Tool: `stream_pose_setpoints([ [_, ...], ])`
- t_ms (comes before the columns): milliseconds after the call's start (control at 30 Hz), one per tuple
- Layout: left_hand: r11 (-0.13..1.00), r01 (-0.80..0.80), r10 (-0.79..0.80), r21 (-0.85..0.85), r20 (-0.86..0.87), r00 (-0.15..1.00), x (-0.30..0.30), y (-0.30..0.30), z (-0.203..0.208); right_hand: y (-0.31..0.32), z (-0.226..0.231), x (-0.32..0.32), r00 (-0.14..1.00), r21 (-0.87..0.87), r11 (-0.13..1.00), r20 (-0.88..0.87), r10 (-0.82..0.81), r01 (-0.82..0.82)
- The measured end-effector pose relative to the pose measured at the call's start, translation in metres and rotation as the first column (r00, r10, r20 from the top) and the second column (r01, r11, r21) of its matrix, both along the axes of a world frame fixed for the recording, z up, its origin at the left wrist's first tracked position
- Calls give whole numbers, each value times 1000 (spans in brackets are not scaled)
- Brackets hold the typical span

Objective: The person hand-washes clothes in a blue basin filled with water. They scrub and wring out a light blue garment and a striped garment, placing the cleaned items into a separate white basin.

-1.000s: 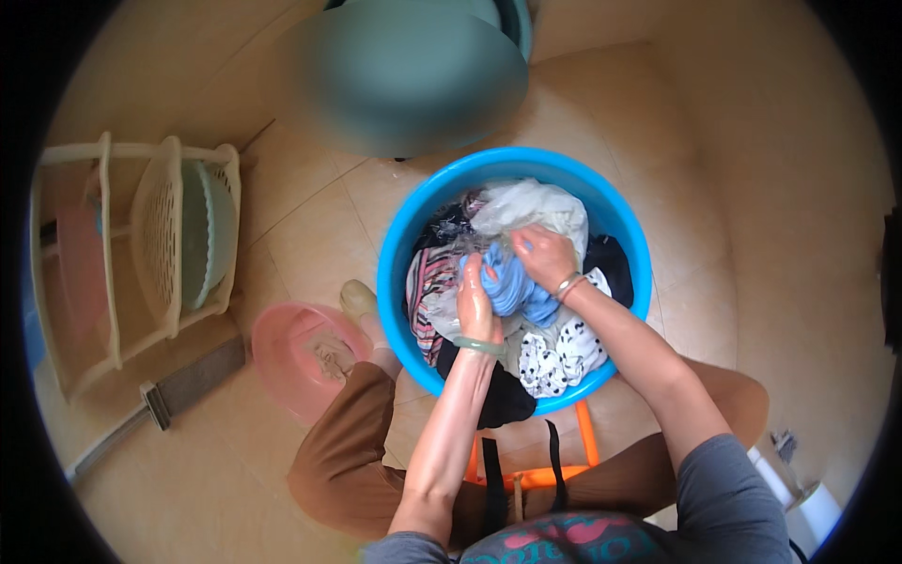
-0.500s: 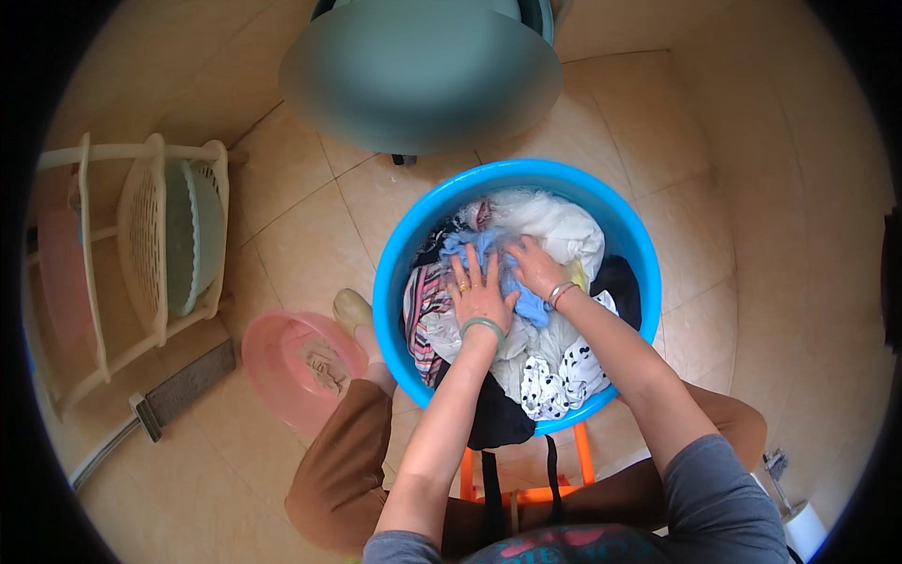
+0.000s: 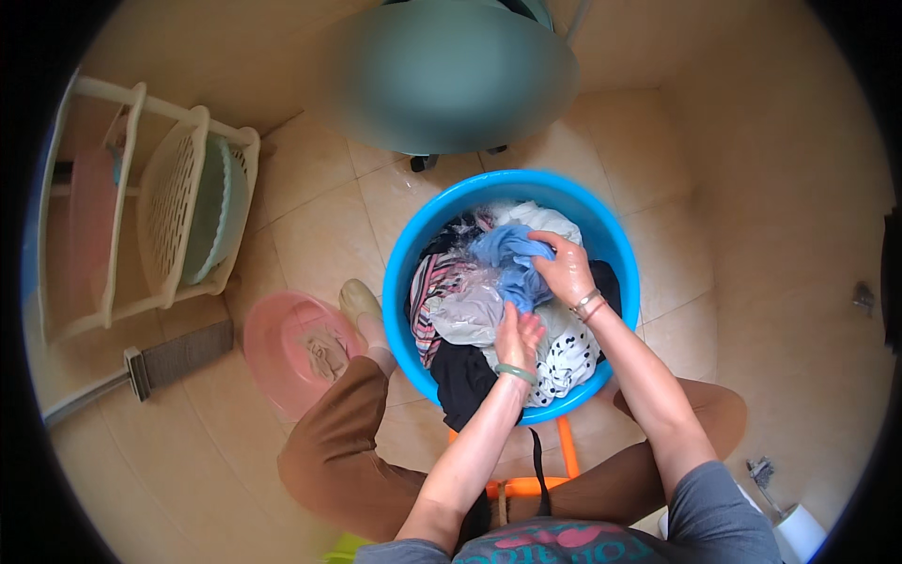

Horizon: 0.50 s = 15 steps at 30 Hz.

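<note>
A blue plastic basin [image 3: 418,246] stands on the tiled floor in front of me, full of wet laundry. Both my hands are in it. My right hand [image 3: 567,268] grips a light blue garment [image 3: 503,254] near the top of the pile. My left hand [image 3: 517,338] clutches the lower end of the same blue cloth, just above a white piece with black dots [image 3: 573,352]. A striped garment [image 3: 432,287] lies at the basin's left side and a black one [image 3: 465,381] hangs over the near rim.
A pink basin [image 3: 282,338] sits on the floor left of my knee. A white plastic rack [image 3: 160,216] holding basins stands at far left, a brush [image 3: 160,362] below it. A large teal round object [image 3: 451,70] is beyond the blue basin. I sit on an orange stool [image 3: 564,451].
My left hand has slid back toward me along the blue garment while my right hand has stayed gripping its far end. The view has shifted slightly.
</note>
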<state>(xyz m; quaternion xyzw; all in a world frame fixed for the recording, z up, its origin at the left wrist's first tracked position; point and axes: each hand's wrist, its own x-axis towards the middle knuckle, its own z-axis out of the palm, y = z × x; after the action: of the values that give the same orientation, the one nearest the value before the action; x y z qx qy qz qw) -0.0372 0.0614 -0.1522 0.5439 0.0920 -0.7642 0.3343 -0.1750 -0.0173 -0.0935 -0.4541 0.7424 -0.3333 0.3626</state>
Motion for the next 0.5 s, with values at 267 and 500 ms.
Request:
stream_pose_setpoints([
  [267,969,-154,13,-193,-582,813,-6,-33,70,67,123,42,998,-198,979,-60,34,-45],
  [500,997,-69,7,-43,-795,606,13,-42,59,117,159,46,921,-191,913,81,381,-361],
])
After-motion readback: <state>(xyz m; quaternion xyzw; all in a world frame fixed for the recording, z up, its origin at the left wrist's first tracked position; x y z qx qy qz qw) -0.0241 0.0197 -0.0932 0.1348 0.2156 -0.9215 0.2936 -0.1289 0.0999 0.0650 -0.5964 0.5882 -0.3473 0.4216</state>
